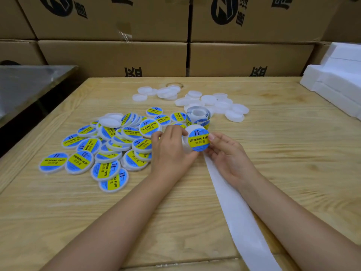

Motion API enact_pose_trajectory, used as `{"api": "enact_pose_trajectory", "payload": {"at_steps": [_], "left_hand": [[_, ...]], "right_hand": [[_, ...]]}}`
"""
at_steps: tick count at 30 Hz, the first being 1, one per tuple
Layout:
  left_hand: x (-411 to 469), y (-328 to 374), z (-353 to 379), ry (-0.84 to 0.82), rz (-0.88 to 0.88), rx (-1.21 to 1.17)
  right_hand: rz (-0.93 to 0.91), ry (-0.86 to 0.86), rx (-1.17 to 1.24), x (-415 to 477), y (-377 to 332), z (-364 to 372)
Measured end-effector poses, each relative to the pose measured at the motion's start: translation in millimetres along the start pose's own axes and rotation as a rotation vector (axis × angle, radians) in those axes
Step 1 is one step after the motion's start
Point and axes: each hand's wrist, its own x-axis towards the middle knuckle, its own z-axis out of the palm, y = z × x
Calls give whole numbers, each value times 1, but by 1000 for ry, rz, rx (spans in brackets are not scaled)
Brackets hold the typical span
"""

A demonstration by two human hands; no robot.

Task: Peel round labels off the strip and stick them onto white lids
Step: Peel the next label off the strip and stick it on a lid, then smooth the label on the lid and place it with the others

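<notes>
My left hand point(172, 151) holds a white lid point(190, 132) tilted toward me above the table. A round blue and yellow "soldering paste" label point(198, 140) lies on the lid's face. My right hand point(224, 151) grips the lid's right edge, thumb tip on the label. Just behind stands the coiled label roll point(198, 116). Its bare white backing strip point(234, 208) runs from under my right hand to the table's near edge. Plain white lids point(211, 102) lie at the back. Several labelled lids point(109, 145) are heaped on the left.
The wooden table point(293, 153) carries everything. Cardboard boxes point(117, 55) are stacked behind it. White foam blocks point(336, 81) sit at the right rear. A grey metal surface point(29, 83) stands to the left. A ring of tape point(174, 84) lies behind the far lids.
</notes>
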Motion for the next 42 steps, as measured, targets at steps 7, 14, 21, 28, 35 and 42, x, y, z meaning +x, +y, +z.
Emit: {"api": "enact_pose_trajectory", "payload": {"at_steps": [7, 14, 21, 28, 35, 42], "left_hand": [[0, -1, -5, -192, -24, -122], [4, -6, -9, -188, -225, -355], [11, 0, -11, -274, -545, -666], [12, 7, -13, -293, -840, -1080], [12, 9, -15, -321, -872, -1222], [12, 11, -15, -337, -878, -1257]], "right_hand": [[45, -7, 0, 1, 1, -1], [48, 6, 34, 2, 0, -2], [60, -36, 97, 2, -2, -4], [54, 19, 145, 4, -2, -6], [68, 66, 172, 4, -2, -5], [61, 54, 184, 6, 0, -6]]}}
